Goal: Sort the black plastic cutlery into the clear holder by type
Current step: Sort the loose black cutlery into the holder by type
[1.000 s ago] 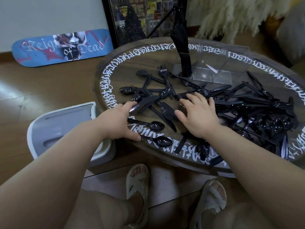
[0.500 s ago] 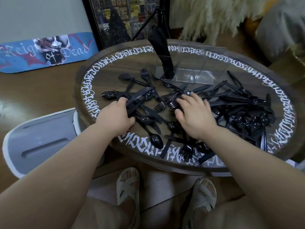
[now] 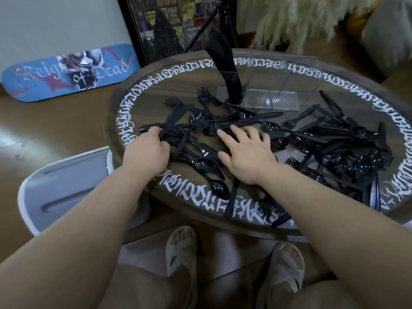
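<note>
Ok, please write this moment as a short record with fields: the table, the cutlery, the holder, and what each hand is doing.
table: round wooden table with white lettering round the rim
cutlery: loose black cutlery heaped mid-table and to the right
holder: clear holder at the far side; left compartment holds a black bundle, others look empty
left hand: left hand grips a knife
right hand: right hand spread flat on the pile

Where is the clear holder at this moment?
In the head view, the clear holder stands at the table's far edge, beyond the cutlery pile, with black cutlery upright in its left end. Neither hand touches it.
</note>
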Demonstrator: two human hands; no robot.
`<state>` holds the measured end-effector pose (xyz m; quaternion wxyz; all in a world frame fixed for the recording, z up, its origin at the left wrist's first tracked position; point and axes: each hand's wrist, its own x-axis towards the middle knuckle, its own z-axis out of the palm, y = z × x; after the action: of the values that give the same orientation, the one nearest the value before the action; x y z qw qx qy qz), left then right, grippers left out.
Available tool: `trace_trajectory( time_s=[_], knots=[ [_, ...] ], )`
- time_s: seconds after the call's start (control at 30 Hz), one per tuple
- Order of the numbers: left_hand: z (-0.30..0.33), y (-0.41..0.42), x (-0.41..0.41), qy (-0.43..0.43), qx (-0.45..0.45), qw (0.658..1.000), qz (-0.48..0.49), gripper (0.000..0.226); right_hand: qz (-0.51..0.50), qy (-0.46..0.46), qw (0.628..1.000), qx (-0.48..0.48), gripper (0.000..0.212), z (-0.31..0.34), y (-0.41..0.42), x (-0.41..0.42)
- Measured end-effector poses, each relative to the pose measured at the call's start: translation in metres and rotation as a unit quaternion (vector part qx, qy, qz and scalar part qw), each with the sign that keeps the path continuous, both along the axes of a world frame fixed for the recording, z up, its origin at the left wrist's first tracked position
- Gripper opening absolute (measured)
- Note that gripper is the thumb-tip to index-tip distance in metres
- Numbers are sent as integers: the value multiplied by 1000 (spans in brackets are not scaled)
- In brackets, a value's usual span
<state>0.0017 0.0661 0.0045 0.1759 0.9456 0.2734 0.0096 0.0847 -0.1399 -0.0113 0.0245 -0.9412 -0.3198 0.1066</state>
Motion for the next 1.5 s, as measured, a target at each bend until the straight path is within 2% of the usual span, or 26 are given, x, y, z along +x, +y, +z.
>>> trace_trajectory(
  time_s=[0.17,0.33,0.47,0.6,0.7,0.87,1.0,1.27,1.37,1.5],
  knots=[
    [-4,11,-2,15,3,1000,7,42,19,-32,999,34,54,1,-6,-2],
    [-5,19,-7,30,-10,999,23,46,26,9,1000,7,53,0,4,-3],
    [-3,20,-10,6,-30,999,37,43,38,37,998,38,55,1,20,-7],
    [2,15,-7,-44,-35,998,14,27,-17,-43,995,91,52,5,5,-4],
    [2,4,-2,-73,-38,996,-26,22,-58,-57,995,51,45,5,-19,-4],
    [2,-21,7,-73,-87,993,-44,21,-29,-14,999,23,49,-1,-35,-10],
    [3,-36,15,-61,-70,994,-60,12,-61,-29,996,56,44,-1,-43,-5],
    [-12,-45,29,-46,-54,994,-81,41,-64,-33,983,167,29,-6,-49,-1],
    [-14,-46,32,-46,-48,995,-74,36,-55,-33,976,209,22,-9,-49,2],
    [-15,-46,33,-39,-32,997,-62,24,-100,-44,955,274,17,-9,-55,10]
  ],
)
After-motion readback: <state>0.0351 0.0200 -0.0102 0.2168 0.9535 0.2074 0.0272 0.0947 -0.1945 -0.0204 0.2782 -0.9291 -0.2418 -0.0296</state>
